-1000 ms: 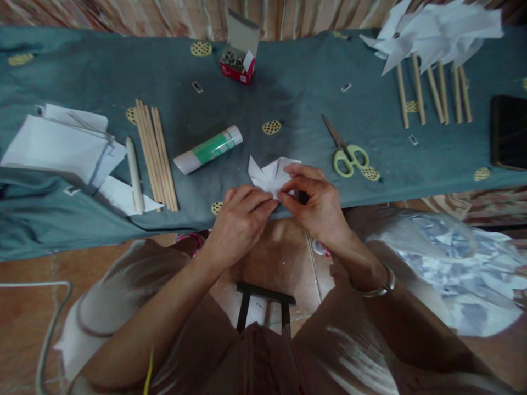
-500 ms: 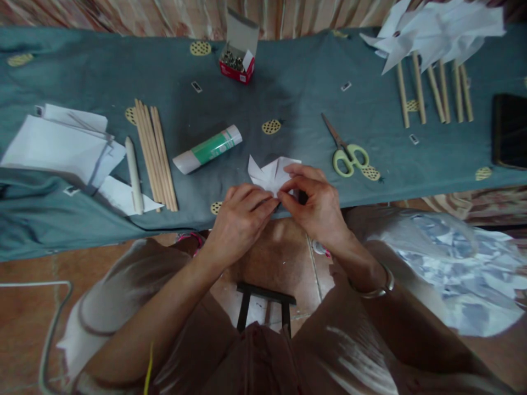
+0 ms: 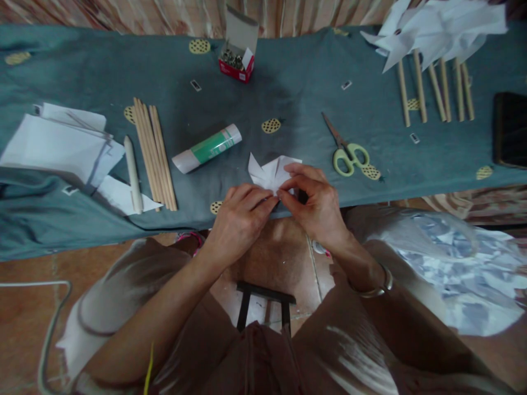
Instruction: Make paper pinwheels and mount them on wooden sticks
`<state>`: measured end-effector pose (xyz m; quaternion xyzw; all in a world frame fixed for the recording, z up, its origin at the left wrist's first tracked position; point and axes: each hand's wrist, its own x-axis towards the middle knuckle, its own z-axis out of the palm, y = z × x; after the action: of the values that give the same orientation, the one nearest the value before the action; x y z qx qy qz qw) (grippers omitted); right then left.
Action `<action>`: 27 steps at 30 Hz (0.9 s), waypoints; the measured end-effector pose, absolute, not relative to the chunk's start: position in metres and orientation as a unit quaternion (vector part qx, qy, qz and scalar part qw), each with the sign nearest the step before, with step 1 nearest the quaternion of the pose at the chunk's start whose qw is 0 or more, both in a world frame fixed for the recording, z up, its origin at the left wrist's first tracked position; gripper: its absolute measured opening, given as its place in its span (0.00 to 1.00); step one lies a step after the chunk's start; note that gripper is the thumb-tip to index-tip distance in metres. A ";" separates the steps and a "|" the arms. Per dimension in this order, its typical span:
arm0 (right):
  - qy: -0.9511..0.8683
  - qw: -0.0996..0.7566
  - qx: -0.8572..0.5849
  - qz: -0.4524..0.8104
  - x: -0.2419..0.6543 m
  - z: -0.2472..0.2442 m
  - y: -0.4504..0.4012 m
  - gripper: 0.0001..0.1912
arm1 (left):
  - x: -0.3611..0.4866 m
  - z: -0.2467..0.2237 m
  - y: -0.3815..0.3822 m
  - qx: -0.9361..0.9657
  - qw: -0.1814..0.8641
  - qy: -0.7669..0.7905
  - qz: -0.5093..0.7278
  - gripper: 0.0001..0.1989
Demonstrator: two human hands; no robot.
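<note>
A folded white paper piece [image 3: 269,172] with pointed blades lies at the table's front edge. My left hand [image 3: 242,218] pinches its lower left edge between thumb and fingers. From the right, my right hand [image 3: 315,204] grips the same paper, thumb and index finger close to the left fingertips. Both hands are closed, and their fingers cover the paper's lower part. Behind the left hand is a glue stick [image 3: 208,148] with a green label. Green-handled scissors [image 3: 346,153] lie to the right of the paper, blades pointing away.
Several wooden sticks [image 3: 154,156], a white pen [image 3: 133,175] and white sheets [image 3: 57,145] lie left. A red box of metal fasteners [image 3: 236,66] stands open at the back. Paper pinwheels [image 3: 444,33] on sticks and a dark device [image 3: 510,129] are right.
</note>
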<state>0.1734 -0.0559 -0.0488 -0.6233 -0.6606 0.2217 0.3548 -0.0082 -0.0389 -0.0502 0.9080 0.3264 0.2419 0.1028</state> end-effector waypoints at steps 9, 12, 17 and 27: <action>-0.687 0.344 -0.609 0.196 0.173 -0.049 -0.057 0.06 | -0.008 -0.052 -0.039 0.909 0.081 0.327 0.246 0.09; -0.693 0.341 -0.606 0.192 0.172 -0.050 -0.059 0.08 | -0.008 -0.052 -0.039 0.910 0.092 0.325 0.240 0.10; -0.706 0.329 -0.595 0.198 0.173 -0.050 -0.062 0.10 | -0.008 -0.051 -0.039 0.911 0.091 0.326 0.235 0.10; -0.734 0.291 -0.596 0.143 0.168 -0.048 -0.064 0.12 | -0.007 -0.051 -0.040 0.911 0.085 0.325 0.238 0.10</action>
<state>0.1684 -0.0638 -0.0483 -0.5961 -0.7344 0.1431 0.2911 -0.0074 -0.0396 -0.0511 0.9115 0.3248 0.2378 0.0850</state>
